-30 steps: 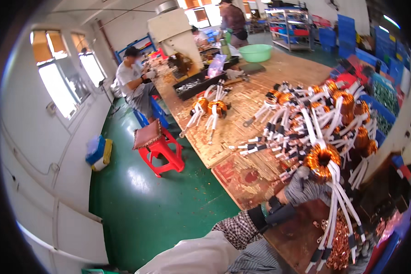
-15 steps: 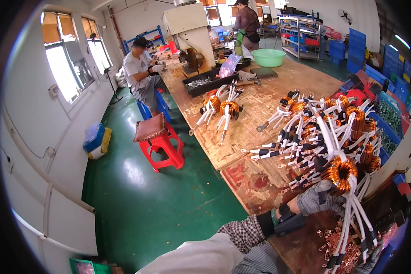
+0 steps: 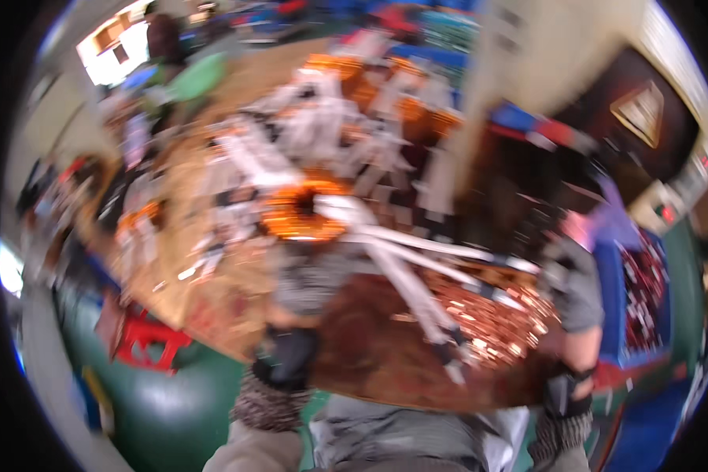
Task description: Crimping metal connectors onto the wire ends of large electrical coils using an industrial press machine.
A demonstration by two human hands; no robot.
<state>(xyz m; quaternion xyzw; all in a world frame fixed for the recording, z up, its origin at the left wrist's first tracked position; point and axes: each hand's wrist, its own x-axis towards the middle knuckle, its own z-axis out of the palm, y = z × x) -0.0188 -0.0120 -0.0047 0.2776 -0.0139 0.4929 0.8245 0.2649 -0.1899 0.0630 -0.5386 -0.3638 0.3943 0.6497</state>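
Note:
My left hand (image 3: 311, 279), in a grey glove, is closed at the near side of a ring-shaped coil (image 3: 285, 212) wound with orange copper wire. Thick white leads (image 3: 405, 287) run from the coil to the right and toward me, with dark sleeves near their ends. My right hand (image 3: 578, 283), also gloved, is by the tip of one lead, at the right of a pile of small copper terminals (image 3: 499, 318). Motion smears its fingers, so their grip cannot be made out.
More coils with white leads (image 3: 322, 118) are heaped beyond on the wooden table (image 3: 271, 63). A dark machine (image 3: 645, 118) stands at the right, above a blue bin (image 3: 606, 295) of dark red pieces. A red stool (image 3: 153, 342) is at the left; a green basin (image 3: 200, 75) stands far off.
My view has swung to the right and blurred. The coil and my left hand now appear near the middle, and my right hand shows clear of the leads that partly hid it.

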